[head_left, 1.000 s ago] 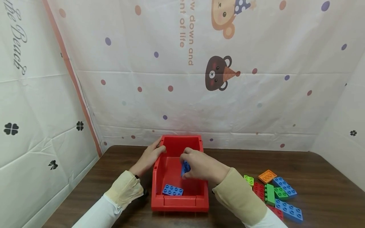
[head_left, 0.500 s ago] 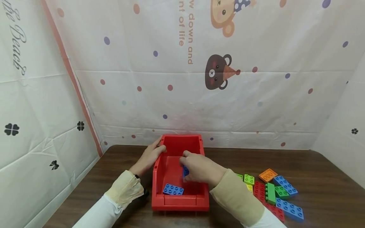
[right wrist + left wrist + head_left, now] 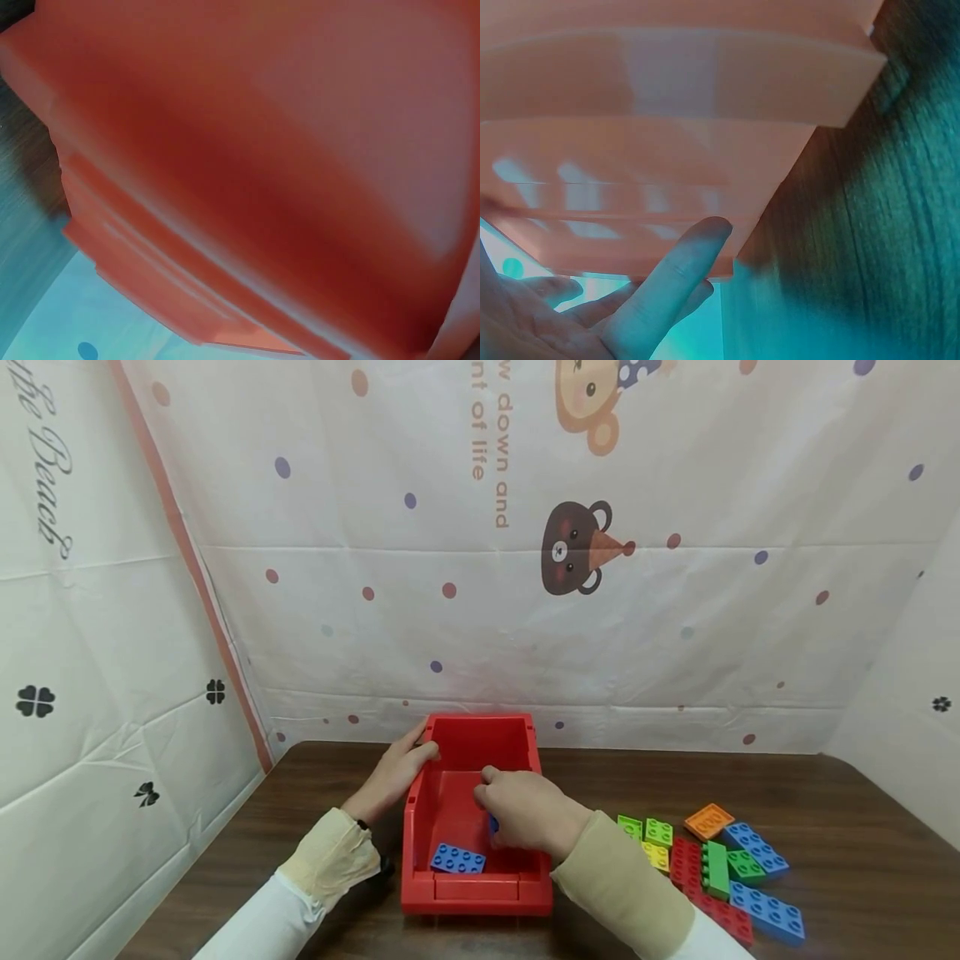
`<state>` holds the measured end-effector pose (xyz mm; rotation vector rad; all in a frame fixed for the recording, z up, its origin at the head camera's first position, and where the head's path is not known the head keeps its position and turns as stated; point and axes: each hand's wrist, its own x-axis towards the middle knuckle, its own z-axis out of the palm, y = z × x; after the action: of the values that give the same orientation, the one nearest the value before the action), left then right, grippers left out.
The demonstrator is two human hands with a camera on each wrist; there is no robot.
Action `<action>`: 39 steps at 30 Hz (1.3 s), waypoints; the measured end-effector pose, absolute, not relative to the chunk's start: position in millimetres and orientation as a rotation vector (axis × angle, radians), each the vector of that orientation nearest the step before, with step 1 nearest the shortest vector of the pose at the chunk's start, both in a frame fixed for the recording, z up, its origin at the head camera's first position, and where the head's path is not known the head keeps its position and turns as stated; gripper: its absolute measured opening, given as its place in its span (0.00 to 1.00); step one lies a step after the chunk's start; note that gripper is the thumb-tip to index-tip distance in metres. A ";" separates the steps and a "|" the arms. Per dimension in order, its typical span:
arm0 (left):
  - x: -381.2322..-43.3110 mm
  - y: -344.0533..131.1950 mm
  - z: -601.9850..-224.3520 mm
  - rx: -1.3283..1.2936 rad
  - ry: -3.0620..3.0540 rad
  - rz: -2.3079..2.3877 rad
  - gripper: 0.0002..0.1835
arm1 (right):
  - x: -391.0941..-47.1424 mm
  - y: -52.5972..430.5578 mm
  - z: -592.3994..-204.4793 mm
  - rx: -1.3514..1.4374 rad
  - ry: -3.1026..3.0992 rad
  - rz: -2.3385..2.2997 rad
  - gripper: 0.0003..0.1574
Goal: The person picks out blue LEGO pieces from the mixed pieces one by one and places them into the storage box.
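Observation:
A red open-front storage bin (image 3: 450, 802) stands on the table. My left hand (image 3: 392, 778) holds its left rim, thumb over the edge and fingers along the outside; in the left wrist view the hand (image 3: 622, 322) is beside the red wall. Inside the bin, my right hand (image 3: 528, 810) holds a blue toy brick (image 3: 492, 824) low near the right wall; most of that brick is hidden behind the fingers. Another blue toy brick (image 3: 457, 858) lies studs up on the bin floor by the front lip. The right wrist view shows only the bin's red walls (image 3: 262, 150), without the hand.
Right of the bin lies a group of toy bricks: orange (image 3: 708, 821), blue (image 3: 767, 912), red (image 3: 686, 863), green (image 3: 716, 870) and yellow (image 3: 656, 857). The brown wooden table (image 3: 840, 860) ends at a printed cloth (image 3: 675, 652) behind.
My right hand has moved slightly down and right inside the bin, turning so that less of the held blue brick shows. The left hand has stayed on the rim.

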<state>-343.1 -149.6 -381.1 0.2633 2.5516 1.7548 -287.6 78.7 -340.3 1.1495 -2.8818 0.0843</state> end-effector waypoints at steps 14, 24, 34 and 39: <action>-340.4 -148.4 -378.2 0.279 2.561 1.756 0.39 | -284.0 78.0 -343.7 1.155 -2.808 -0.073 0.33; -341.2 -146.7 -377.1 0.279 2.575 1.756 0.40 | -282.1 76.4 -346.9 1.144 -2.752 -0.179 0.28; -345.8 -150.6 -381.0 0.318 2.539 1.761 0.39 | -281.9 76.8 -346.2 1.151 -2.761 -0.175 0.25; -346.3 -151.2 -381.8 0.317 2.535 1.765 0.39 | -281.4 75.9 -347.5 1.138 -2.761 -0.210 0.25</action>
<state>-346.3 -151.2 -381.8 0.3172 2.5347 1.7647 -281.4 75.9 -347.5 1.1378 -2.7613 -0.2096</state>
